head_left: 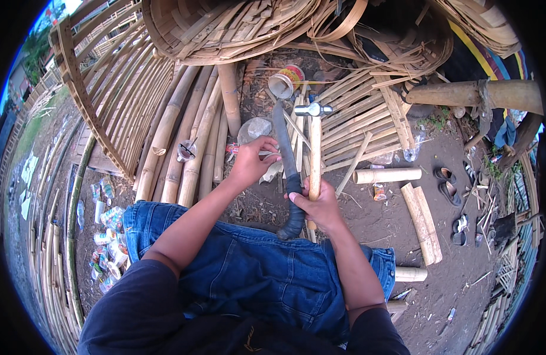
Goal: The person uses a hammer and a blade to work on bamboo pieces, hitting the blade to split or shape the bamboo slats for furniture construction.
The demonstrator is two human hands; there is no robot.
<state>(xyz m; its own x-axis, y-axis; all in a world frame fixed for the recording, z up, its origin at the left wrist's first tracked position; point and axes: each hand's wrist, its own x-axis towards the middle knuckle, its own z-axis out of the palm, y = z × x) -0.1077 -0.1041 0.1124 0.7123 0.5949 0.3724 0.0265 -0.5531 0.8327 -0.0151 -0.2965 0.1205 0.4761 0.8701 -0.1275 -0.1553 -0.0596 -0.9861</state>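
Note:
My right hand is closed round the pale wooden handle of a hammer, whose metal head points away from me. Just left of it stretches a machete with a dark blade and a black-wrapped, curved grip. My right thumb rests against that grip; whether the hand also bears the machete's weight cannot be made out. Beside the blade, my left hand has its thumb and fingers bent together in a pinch. Anything between those fingertips is too small to name. A grey stone lies beyond the left hand.
A large woven bamboo basket hangs over the far side. Bamboo poles lie at left beside a slatted frame. A slatted panel, cut bamboo pieces, a tub and sandals are on the ground. Plastic litter sits left.

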